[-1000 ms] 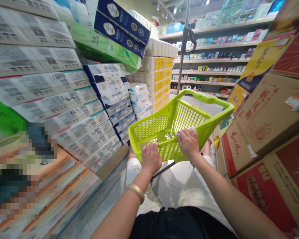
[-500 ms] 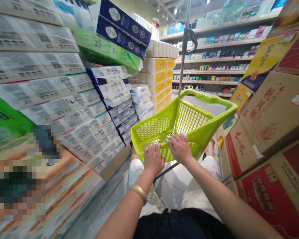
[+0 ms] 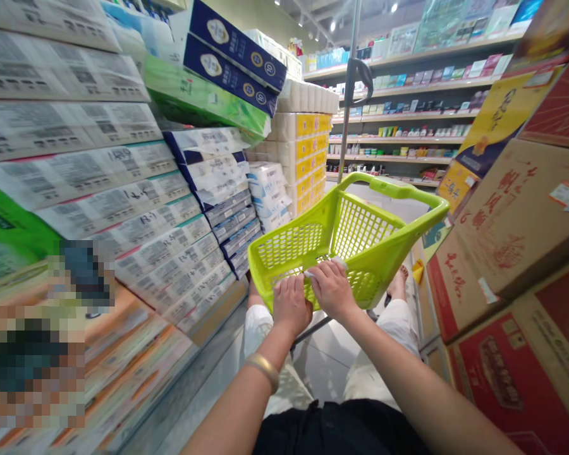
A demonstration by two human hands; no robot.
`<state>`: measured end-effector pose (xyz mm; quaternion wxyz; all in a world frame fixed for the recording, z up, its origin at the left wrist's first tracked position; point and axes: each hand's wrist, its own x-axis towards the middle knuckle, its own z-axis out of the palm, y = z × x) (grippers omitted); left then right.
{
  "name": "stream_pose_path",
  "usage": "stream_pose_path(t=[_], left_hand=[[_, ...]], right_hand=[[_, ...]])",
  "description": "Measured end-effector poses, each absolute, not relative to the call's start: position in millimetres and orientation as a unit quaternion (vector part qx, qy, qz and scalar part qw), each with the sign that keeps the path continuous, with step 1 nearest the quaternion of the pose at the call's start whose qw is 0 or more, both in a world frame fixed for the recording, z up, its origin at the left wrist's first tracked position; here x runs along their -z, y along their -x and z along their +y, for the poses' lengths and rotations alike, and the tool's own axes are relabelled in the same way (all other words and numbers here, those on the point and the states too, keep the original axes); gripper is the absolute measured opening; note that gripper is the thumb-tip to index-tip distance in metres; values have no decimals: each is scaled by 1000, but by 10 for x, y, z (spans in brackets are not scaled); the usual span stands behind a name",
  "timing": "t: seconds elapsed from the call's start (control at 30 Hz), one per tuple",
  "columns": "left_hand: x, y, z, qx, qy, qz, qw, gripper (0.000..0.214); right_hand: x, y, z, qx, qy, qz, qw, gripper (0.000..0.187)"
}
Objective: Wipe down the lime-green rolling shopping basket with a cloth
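A lime-green plastic shopping basket (image 3: pixel 384 227) stands tilted in front of me in a narrow aisle. My left hand (image 3: pixel 291 305) is closed over the basket's near rim. My right hand (image 3: pixel 329 289) lies on the same rim right beside it, fingers pressed onto a small white cloth or wipe (image 3: pixel 318 270) whose edges stick out past my fingertips. A gold bangle (image 3: pixel 264 370) sits on my left wrist. The basket's inside shows only its mesh walls and floor.
Stacked packs of tissue and toilet paper (image 3: pixel 137 208) fill the left side down to the floor. Cardboard cartons (image 3: pixel 512 227) are piled on the right. A metal pole with a black handle (image 3: pixel 353 82) rises behind the basket. Shelves of goods (image 3: pixel 408 133) line the far wall.
My right hand has slid leftward along the basket's near rim with the white cloth, from the right part of the rim until it is next to my left hand. The left hand kept its hold.
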<state>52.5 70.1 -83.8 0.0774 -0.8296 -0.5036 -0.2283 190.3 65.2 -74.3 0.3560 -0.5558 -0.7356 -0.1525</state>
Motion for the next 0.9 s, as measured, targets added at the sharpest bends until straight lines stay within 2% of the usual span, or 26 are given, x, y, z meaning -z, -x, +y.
stream_pose_path(t=[0.23, 0.53, 0.7, 0.9], left_hand=[[844, -531, 703, 226, 829, -506, 77, 56], [825, -530, 697, 232, 828, -504, 77, 52], [830, -515, 701, 231, 828, -505, 73, 55], [841, -559, 723, 229, 826, -510, 71, 56]], right_hand=[[654, -2414, 700, 190, 620, -669, 365, 18], [753, -1839, 658, 141, 563, -730, 361, 18], [671, -2219, 685, 171, 586, -712, 346, 18], [645, -2363, 715, 190, 638, -649, 368, 19]])
